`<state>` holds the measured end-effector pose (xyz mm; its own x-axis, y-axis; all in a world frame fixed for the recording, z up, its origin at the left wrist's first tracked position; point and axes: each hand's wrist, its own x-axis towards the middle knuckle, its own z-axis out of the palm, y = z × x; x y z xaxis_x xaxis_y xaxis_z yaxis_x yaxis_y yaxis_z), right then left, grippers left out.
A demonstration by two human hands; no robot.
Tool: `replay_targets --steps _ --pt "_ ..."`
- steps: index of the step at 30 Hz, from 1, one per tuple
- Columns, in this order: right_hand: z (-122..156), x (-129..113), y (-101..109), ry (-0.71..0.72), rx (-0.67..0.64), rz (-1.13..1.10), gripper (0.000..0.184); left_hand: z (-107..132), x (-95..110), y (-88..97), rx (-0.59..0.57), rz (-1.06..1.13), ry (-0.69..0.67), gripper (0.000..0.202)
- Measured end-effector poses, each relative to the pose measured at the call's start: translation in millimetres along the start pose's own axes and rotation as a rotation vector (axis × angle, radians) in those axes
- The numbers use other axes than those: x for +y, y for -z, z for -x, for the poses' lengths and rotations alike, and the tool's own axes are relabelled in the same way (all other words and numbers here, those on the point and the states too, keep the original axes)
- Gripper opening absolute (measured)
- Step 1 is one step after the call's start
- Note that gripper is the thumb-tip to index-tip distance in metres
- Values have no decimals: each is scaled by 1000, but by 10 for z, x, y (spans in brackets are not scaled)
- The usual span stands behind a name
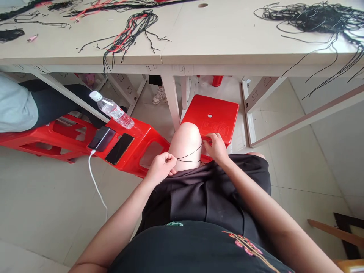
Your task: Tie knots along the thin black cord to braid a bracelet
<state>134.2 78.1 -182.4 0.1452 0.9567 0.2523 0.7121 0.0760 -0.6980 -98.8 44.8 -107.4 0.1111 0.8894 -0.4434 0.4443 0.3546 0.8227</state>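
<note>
Thin black cord (189, 155) crosses the bare leg (186, 140) by the dark hem (193, 173) — left hand (163, 166) pinching it, right hand (215, 147) half-curled, can't tell its grip — probably light and floppy, so fingertip-pinch both sides.

1. Black thread (188, 156): its left end is hidden in the left hand (162, 166).
2. Table (216, 41): left and right ends cut off.
3. Black cord tangle (321, 17), by the table's near edge at right: cropped by the picture's right edge.
4. Bottle (115, 111): label print too small to read.
5. White cable (98, 185): lower run lost behind the left forearm (122, 220).
</note>
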Motion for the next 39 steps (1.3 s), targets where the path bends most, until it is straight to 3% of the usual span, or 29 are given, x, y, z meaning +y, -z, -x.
replay_targets --steps 3,8,15,20,25,28,34,39 --pt "241 -155 10 55 51 -36 13 -5 -5 -4 1 13 9 11" --pt "626 -445 -3 242 -69 -99 11 -25 -4 -22 13 30 18 10" --pt "804 -431 52 327 -256 -58 16 -1 45 -36 18 55 11 12" --pt "817 -482 59 324 -218 -36 19 3 53 -45 22 55 13 12" --pt "768 -590 -152 393 -187 -68 78 -13 40 -57 40 48 8 11" --pt "760 -590 -269 336 -233 -74 93 -29 26 -63 58 44 2 9" --pt "674 -660 -274 280 -168 -70 99 -44 2 -71 63 40 -12 9" --pt "543 -820 -340 221 -118 -9 81 -44 31 -95 44 40 -29 13"
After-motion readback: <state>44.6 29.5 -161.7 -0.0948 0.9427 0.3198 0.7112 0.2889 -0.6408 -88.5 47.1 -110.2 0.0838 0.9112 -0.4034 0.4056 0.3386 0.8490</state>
